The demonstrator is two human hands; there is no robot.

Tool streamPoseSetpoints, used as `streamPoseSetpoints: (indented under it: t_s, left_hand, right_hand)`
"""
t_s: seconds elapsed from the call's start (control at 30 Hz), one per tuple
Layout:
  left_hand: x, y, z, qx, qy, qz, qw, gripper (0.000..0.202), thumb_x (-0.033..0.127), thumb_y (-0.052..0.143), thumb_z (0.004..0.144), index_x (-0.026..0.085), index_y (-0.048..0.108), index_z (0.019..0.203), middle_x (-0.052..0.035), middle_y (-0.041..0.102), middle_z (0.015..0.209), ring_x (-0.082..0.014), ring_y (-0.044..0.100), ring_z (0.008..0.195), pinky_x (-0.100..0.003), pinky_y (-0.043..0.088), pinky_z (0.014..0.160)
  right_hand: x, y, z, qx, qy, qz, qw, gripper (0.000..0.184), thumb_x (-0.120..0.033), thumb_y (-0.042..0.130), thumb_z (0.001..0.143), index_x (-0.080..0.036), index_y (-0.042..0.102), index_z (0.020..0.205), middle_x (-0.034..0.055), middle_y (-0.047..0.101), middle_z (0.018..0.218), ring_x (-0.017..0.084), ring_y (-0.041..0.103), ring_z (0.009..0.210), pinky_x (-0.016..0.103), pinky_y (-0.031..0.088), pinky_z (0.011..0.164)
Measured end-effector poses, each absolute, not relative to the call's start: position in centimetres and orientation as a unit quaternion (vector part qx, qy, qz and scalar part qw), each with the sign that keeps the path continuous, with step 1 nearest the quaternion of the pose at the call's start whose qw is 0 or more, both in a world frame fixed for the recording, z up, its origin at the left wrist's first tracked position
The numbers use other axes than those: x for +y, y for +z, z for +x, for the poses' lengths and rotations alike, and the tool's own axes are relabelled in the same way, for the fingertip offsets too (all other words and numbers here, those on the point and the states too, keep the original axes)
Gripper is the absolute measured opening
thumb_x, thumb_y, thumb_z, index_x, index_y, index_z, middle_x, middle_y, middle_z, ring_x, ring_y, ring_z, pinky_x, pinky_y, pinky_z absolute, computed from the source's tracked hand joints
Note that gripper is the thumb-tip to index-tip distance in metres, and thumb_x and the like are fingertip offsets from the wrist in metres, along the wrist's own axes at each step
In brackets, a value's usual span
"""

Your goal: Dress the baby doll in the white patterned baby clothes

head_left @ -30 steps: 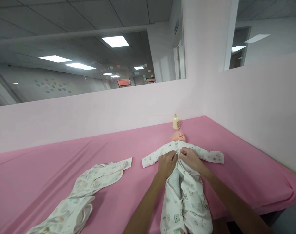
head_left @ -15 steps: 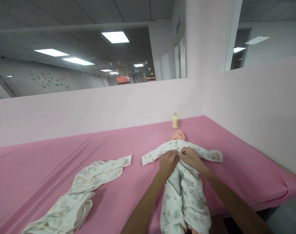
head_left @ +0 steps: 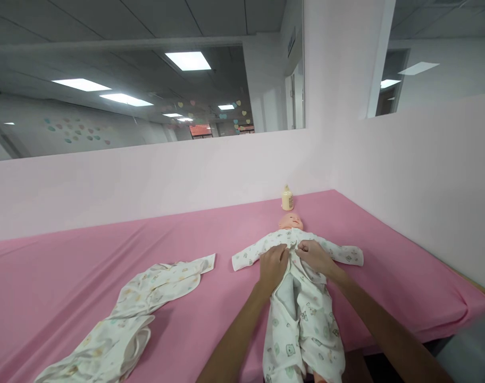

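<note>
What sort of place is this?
Likely a baby-care training room, though I can't be certain. A baby doll in a patterned outfit lies on a pink sheet, with more small clothes and a bottle nearby.

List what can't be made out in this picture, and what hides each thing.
All in the head view:
- Left hand's and right hand's exact grip on the patterned romper: curled fingers cover it.
- Fastenings between the hands: too small, partly covered.
- Doll's arms: hidden inside the sleeves; feet: cut by the bottom edge.
- Other garment's near end: cut by the bottom edge.
- Bottle's label: too small.
</note>
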State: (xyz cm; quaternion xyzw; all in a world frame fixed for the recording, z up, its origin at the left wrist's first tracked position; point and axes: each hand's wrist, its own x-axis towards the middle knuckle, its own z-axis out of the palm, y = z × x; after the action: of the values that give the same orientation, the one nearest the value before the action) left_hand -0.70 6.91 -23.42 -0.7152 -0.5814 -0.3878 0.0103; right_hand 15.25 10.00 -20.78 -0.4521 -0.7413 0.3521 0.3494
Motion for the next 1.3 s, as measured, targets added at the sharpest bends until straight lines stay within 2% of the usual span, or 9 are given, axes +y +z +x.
streamPoseSetpoints:
  t_s: [0.2,0.37,0.57,0.67,0.77,0.87,0.97,1.1,1.3]
  left_hand:
    - [7.6,-21.7,-2.8,-0.631,-0.513,-0.572,-0.106,0.031,0.042,0.038,0.092,0.021,0.042,0.069,0.0047,0.044,0.059,-0.0114,0.043,0.057,-0.023,0.034,0.055]
    - [8.1,-21.5,-9.3,-0.716,-0.534,-0.428,-0.141,0.027,0.041,0.04,0.085,0.021,0.041,0.067,0.0029,0.049,0.062,-0.0128,0.051,0.061,-0.023,0.042,0.055]
    - [7.6,-23.3,-14.1,-0.756,-0.465,-0.42,-0.189,0.017,0.033,0.048,0.076,0.019,0.055,0.069,-0.0024,0.06,0.059,-0.0201,0.061,0.063,-0.028,0.045,0.054]
    - [8.1,-23.5,-14.2,-0.757,-0.448,-0.434,-0.193,0.02,0.033,0.054,0.075,0.017,0.06,0.086,-0.0063,0.069,0.08,-0.0214,0.065,0.078,-0.029,0.048,0.063]
    - [9.3,-23.0,-13.7,-0.744,-0.444,-0.46,-0.193,0.042,0.043,0.056,0.08,0.016,0.057,0.112,-0.0097,0.068,0.106,-0.0204,0.065,0.095,-0.027,0.049,0.074]
    - [10.8,-22.6,-12.5,-0.732,-0.417,-0.504,-0.189,0.061,0.057,0.054,0.081,0.014,0.052,0.124,-0.0101,0.068,0.104,-0.0205,0.065,0.092,-0.028,0.048,0.073]
    - [12.1,-22.8,-10.9,-0.729,-0.376,-0.551,-0.156,0.052,0.059,0.056,0.079,0.017,0.063,0.108,-0.0076,0.069,0.094,-0.022,0.064,0.089,-0.03,0.045,0.074]
    - [13.0,-23.3,-9.4,-0.725,-0.335,-0.596,-0.081,0.027,0.044,0.057,0.082,0.02,0.064,0.073,-0.0051,0.068,0.081,-0.0239,0.059,0.091,-0.033,0.039,0.08]
    - [12.7,-24.3,-10.0,-0.744,-0.322,-0.585,0.008,0.027,0.031,0.039,0.092,0.019,0.056,0.075,-0.0063,0.066,0.087,-0.0224,0.056,0.093,-0.032,0.036,0.079]
  right_hand:
    - [11.2,-20.6,17.7,-0.701,0.307,-0.514,0.388,0.016,-0.031,0.043,0.07,-0.021,0.037,0.06,-0.0055,0.034,0.056,0.01,0.032,0.054,0.023,0.022,0.049]
    - [13.6,-20.5,24.9,-0.589,0.307,-0.613,0.428,0.021,-0.036,0.044,0.073,-0.023,0.034,0.061,-0.005,0.036,0.058,0.011,0.034,0.055,0.024,0.026,0.05]
    - [14.9,-23.6,31.3,-0.57,0.298,-0.679,0.355,0.026,-0.025,0.047,0.074,-0.023,0.031,0.053,-0.0034,0.037,0.053,0.011,0.034,0.049,0.027,0.026,0.051]
    - [15.0,-24.2,30.0,-0.579,0.25,-0.7,0.335,0.021,-0.02,0.049,0.073,-0.022,0.038,0.056,-0.0007,0.045,0.059,0.013,0.039,0.054,0.027,0.027,0.054]
    - [14.9,-22.9,25.7,-0.642,0.142,-0.673,0.338,0.014,-0.021,0.044,0.079,-0.02,0.045,0.065,0.0017,0.053,0.073,0.015,0.046,0.064,0.027,0.03,0.06]
    - [14.5,-20.5,19.3,-0.761,0.064,-0.57,0.303,0.018,-0.022,0.039,0.085,-0.018,0.056,0.078,0.0064,0.061,0.088,0.018,0.055,0.085,0.028,0.038,0.075]
    - [14.3,-18.7,12.7,-0.872,0.041,-0.45,0.189,0.027,-0.026,0.043,0.088,-0.015,0.06,0.105,0.0107,0.063,0.114,0.021,0.053,0.11,0.03,0.036,0.093]
    - [15.0,-18.2,6.4,-0.912,0.036,-0.397,0.099,0.029,-0.024,0.059,0.078,-0.014,0.065,0.104,0.0131,0.065,0.113,0.026,0.057,0.109,0.033,0.04,0.091]
    - [17.0,-19.4,3.2,-0.921,0.029,-0.388,-0.012,0.043,-0.02,0.067,0.068,-0.014,0.063,0.11,0.0171,0.063,0.118,0.033,0.057,0.112,0.043,0.041,0.093]
